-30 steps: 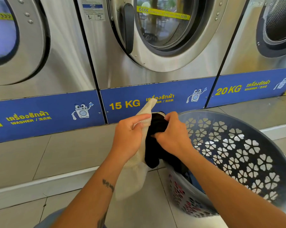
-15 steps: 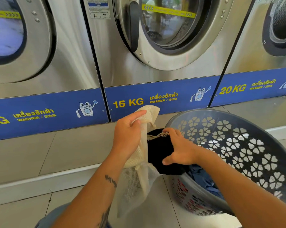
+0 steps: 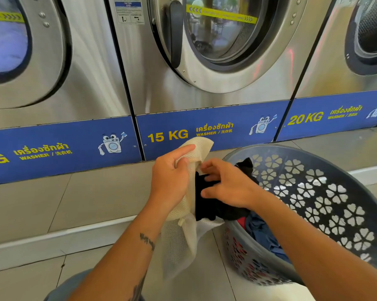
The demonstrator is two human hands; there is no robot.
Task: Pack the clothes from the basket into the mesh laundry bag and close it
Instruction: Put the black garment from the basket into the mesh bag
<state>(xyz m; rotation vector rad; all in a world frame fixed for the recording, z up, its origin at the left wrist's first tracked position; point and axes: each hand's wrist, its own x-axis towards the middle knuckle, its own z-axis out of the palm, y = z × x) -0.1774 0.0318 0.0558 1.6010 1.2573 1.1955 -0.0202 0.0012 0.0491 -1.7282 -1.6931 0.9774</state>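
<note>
My left hand (image 3: 170,177) grips the upper edge of a cream mesh laundry bag (image 3: 179,242), which hangs down to the floor with its mouth facing right. My right hand (image 3: 224,185) holds a black garment (image 3: 211,205) and pushes it into the bag's mouth. Part of the garment still trails over the rim of the grey plastic basket (image 3: 326,196) at the right. Blue clothes (image 3: 263,235) and a bit of red fabric lie inside the basket under my right forearm.
A row of steel front-loading washers (image 3: 205,61) with a blue label strip stands close ahead on a raised tiled step (image 3: 85,198). The basket leans on the tiled floor at the right. My knee shows at the bottom edge.
My right hand dropped from the bag's top edge and shifted its hold lower on the black garment, working it further into the bag. The bag now hangs more open.
</note>
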